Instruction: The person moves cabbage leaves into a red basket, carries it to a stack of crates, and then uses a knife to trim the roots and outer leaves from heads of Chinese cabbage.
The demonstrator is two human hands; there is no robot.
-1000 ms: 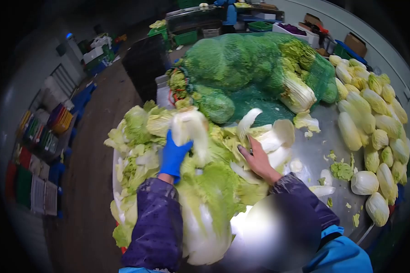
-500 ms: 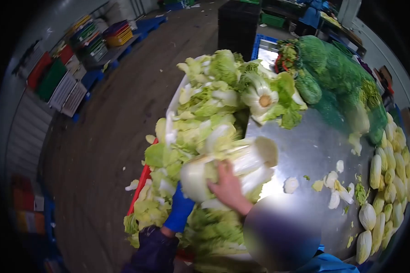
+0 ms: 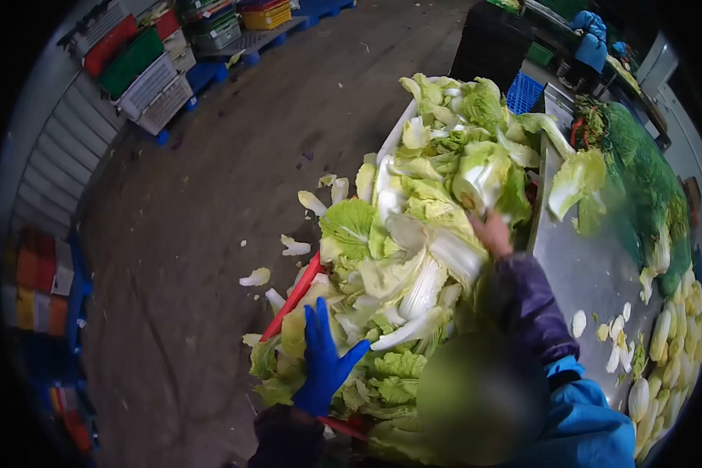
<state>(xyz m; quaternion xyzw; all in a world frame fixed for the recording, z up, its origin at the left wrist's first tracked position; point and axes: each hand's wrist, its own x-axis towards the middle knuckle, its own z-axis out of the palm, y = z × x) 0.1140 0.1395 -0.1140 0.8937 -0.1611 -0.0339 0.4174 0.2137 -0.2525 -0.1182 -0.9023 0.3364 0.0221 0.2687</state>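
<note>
My left hand (image 3: pixel 325 359), in a blue glove, has its fingers spread above the near left of a heap of cabbage leaves (image 3: pixel 417 203). Nothing is in it. Farther forward, my bare right hand (image 3: pixel 494 234) is at the cut base of a leafy napa cabbage (image 3: pixel 482 178) on top of the heap. Its fingers appear closed on that base, though partly hidden. Between the hands lie loose outer leaves with broad white ribs (image 3: pixel 425 285). A blurred round patch covers the lower middle of the view.
To the right is a metal table (image 3: pixel 565 261) with leaf scraps (image 3: pixel 620 339), green net sacks (image 3: pixel 639 179) and stacked trimmed cabbages (image 3: pixel 667 351). A red bar (image 3: pixel 292 296) edges the heap. Crates (image 3: pixel 144 82) stand back left. A person in blue (image 3: pixel 591 47) works far off.
Both hands have come off the cabbage they held; ribbed leaves lie there now. My right hand has reached forward to another cabbage, which has shifted left off the table edge. The view has turned.
</note>
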